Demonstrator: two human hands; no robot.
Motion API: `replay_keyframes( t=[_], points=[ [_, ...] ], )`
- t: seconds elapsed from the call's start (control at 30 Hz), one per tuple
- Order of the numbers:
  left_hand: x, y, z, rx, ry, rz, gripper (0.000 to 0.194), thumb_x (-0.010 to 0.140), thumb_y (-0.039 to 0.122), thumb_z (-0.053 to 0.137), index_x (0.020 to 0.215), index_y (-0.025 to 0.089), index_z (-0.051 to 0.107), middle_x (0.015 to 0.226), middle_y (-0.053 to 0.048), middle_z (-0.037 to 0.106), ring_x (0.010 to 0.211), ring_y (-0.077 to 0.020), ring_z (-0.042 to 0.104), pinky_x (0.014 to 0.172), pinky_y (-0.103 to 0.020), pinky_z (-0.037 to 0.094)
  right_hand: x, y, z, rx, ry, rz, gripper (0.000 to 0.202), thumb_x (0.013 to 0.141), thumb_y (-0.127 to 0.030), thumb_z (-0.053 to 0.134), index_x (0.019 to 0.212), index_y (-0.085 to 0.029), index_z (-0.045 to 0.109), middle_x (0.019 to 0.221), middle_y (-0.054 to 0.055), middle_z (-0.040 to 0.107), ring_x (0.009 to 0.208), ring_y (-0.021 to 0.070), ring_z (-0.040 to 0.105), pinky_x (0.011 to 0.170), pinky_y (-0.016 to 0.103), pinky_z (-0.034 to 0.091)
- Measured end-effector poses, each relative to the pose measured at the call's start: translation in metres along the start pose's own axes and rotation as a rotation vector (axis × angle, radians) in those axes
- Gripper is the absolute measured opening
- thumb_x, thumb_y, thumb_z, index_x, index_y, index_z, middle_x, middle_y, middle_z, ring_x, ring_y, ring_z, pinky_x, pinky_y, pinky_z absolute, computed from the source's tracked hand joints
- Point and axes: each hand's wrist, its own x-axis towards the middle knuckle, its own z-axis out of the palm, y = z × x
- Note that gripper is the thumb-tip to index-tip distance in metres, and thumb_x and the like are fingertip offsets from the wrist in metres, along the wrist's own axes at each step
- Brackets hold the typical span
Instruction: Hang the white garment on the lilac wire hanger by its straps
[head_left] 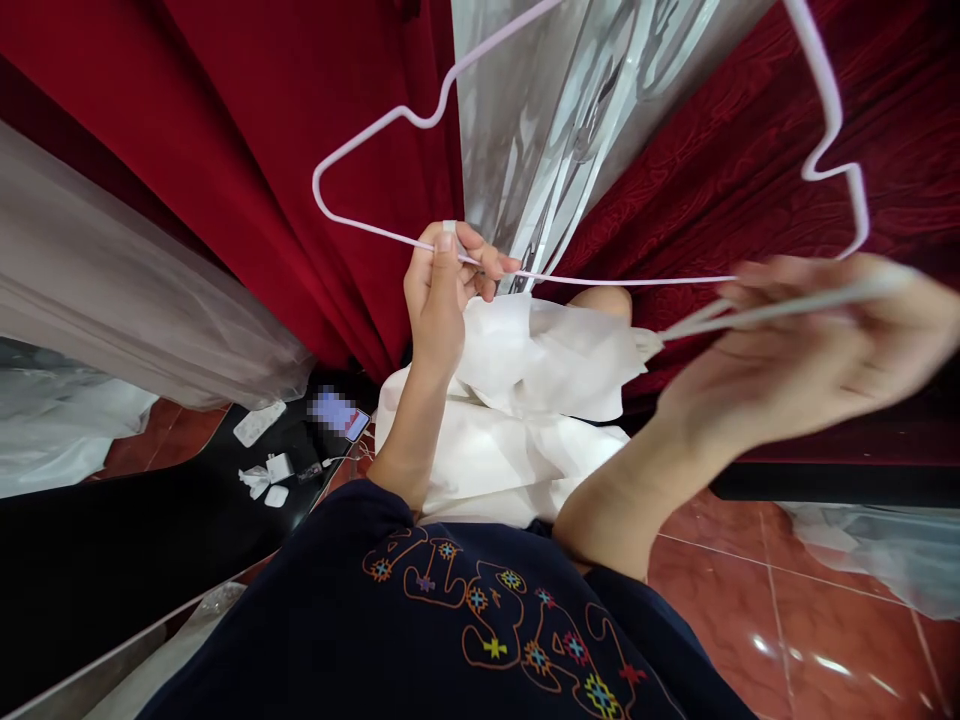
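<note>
A pale pink clothes hanger is held up before me, its top cut off by the frame edge. My left hand is closed around its bottom bar, thumb on top, with a white band on one finger. Over my lap spreads white fabric, bunched at its right end. From that end a thin white strap stretches taut across to my right hand, which is closed on it and smeared by motion. The right fingertips are close to the hanger's bar; whether they touch it is unclear.
Red curtains and a shiny grey-white panel hang ahead. On a black surface at left lie a lit phone, a white case, a charger and a cable. Red tiles cover the floor.
</note>
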Motion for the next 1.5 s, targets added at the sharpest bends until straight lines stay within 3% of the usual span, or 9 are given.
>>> replay_keyframes(
  t=[0.13, 0.2, 0.37, 0.57, 0.73, 1.0, 1.2, 1.37, 1.5],
  points=[
    [-0.003, 0.005, 0.000, 0.074, -0.052, -0.006, 0.038, 0.111, 0.058, 0.067, 0.098, 0.023, 0.068, 0.076, -0.002, 0.067, 0.084, -0.0208, 0.080, 0.059, -0.026, 0.050, -0.022, 0.009, 0.038, -0.166, -0.629, -0.155, 0.023, 0.102, -0.035, 0.062, 0.110, -0.031, 0.083, 0.108, -0.002, 0.083, 0.101, 0.0186, 0.078, 0.110, 0.051, 0.062],
    [-0.005, 0.008, -0.002, 0.108, -0.114, -0.018, 0.038, 0.109, 0.058, 0.070, 0.101, 0.020, 0.071, 0.077, -0.002, 0.068, 0.086, -0.0209, 0.081, 0.062, -0.025, 0.053, -0.021, 0.022, 0.041, -0.207, -0.734, -0.116, 0.028, 0.104, -0.040, 0.061, 0.122, -0.034, 0.082, 0.115, -0.001, 0.084, 0.104, 0.0184, 0.077, 0.115, 0.053, 0.060],
    [-0.003, 0.016, -0.016, 0.073, -0.110, -0.015, 0.028, 0.104, 0.051, 0.079, 0.113, 0.024, 0.075, 0.100, -0.005, 0.080, 0.098, -0.0216, 0.082, 0.076, -0.028, 0.063, -0.014, 0.031, 0.033, -0.209, -0.693, -0.061, 0.030, 0.102, -0.047, 0.068, 0.129, -0.038, 0.079, 0.121, 0.000, 0.080, 0.117, 0.0205, 0.074, 0.120, 0.055, 0.057],
    [0.008, 0.034, -0.058, 0.300, 0.008, 0.183, 0.030, 0.108, 0.016, 0.068, 0.128, 0.033, 0.082, 0.132, 0.003, 0.083, 0.062, -0.0093, 0.055, 0.053, -0.026, 0.047, -0.007, 0.025, 0.028, -0.250, -0.633, 0.075, 0.024, 0.094, -0.044, 0.080, 0.117, -0.036, 0.081, 0.102, 0.002, 0.070, 0.121, 0.0249, 0.069, 0.113, 0.056, 0.061],
    [0.018, 0.055, -0.079, 0.515, 0.190, 0.315, 0.037, 0.110, -0.001, 0.063, 0.117, 0.029, 0.085, 0.127, 0.014, 0.083, 0.117, -0.0170, 0.073, 0.108, -0.037, 0.061, 0.004, 0.027, 0.030, -0.299, -0.672, 0.003, 0.027, 0.095, -0.043, 0.080, 0.122, -0.036, 0.079, 0.110, 0.005, 0.076, 0.123, 0.0264, 0.066, 0.118, 0.058, 0.056],
    [0.040, 0.094, -0.102, 0.375, -0.201, 0.344, 0.055, 0.089, 0.035, 0.100, 0.139, 0.027, 0.079, 0.154, 0.011, 0.072, 0.158, -0.0294, 0.055, 0.139, -0.041, 0.044, 0.008, 0.027, 0.025, -0.304, -0.624, 0.047, 0.028, 0.092, -0.038, 0.082, 0.119, -0.035, 0.079, 0.108, 0.004, 0.075, 0.122, 0.0265, 0.068, 0.117, 0.059, 0.058],
    [0.057, 0.126, -0.077, 0.627, -0.422, 0.185, 0.078, 0.072, 0.036, 0.108, 0.142, 0.019, 0.077, 0.151, -0.002, 0.073, 0.152, -0.0359, 0.058, 0.136, -0.045, 0.048, 0.001, 0.031, 0.033, -0.247, -0.664, -0.047, 0.030, 0.094, -0.038, 0.079, 0.124, -0.035, 0.080, 0.099, 0.001, 0.073, 0.111, 0.0206, 0.072, 0.117, 0.055, 0.060],
    [0.077, 0.137, -0.033, 0.960, -0.654, 0.257, 0.036, 0.109, 0.048, 0.066, 0.126, 0.016, 0.073, 0.122, -0.008, 0.077, 0.115, -0.0282, 0.073, 0.110, -0.070, 0.063, -0.004, 0.035, 0.040, -0.248, -0.619, 0.049, 0.031, 0.088, -0.034, 0.086, 0.118, -0.033, 0.082, 0.100, 0.002, 0.073, 0.110, 0.0218, 0.072, 0.116, 0.054, 0.061],
    [0.086, 0.139, -0.023, 0.958, -0.568, 0.252, 0.015, 0.113, 0.022, 0.066, 0.121, 0.016, 0.076, 0.117, -0.008, 0.076, 0.107, -0.0255, 0.070, 0.100, -0.053, 0.070, -0.006, 0.032, 0.038, -0.233, -0.602, 0.079, 0.029, 0.089, -0.036, 0.085, 0.117, -0.033, 0.082, 0.103, 0.001, 0.075, 0.109, 0.0208, 0.072, 0.117, 0.056, 0.060]
  ],
)
